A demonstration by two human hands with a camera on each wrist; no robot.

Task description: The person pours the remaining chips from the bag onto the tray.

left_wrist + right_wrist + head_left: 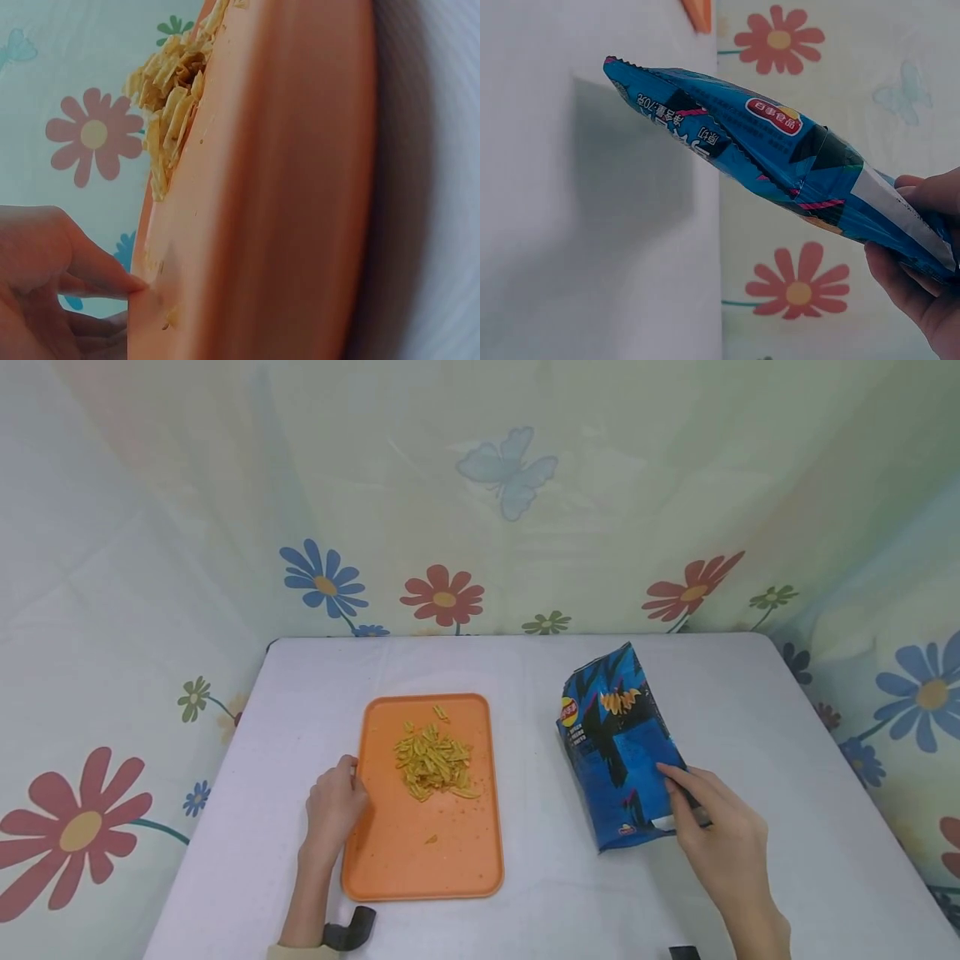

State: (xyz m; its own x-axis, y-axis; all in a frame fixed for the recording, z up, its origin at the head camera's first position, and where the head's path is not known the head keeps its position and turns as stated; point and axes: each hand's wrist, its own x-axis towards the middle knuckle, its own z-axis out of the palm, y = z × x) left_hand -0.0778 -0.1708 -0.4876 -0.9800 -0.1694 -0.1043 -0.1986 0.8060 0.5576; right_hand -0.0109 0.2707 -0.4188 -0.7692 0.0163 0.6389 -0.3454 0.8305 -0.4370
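Observation:
On the left of the table lies an orange tray [420, 864] with a pile of yellow ridged potato chips [435, 764] in its upper half. My left hand [335, 797] grips the tray's left rim; the left wrist view shows a fingertip at the edge of the tray [180, 247] and other fingers curled beside it. To the right, my right hand [723, 835] pinches the lower right corner of a blue chip bag [622, 760]. Seen from the right wrist, the bag [780, 161] looks flattened and tilted above the table. What it contains is hidden.
Small crumbs and one loose chip piece [431, 839] lie on the tray's lower half. A white cloth covers the table [540, 893], and a flower-printed curtain [592, 535] hangs behind it. Dark straps [351, 929] show near the wrists.

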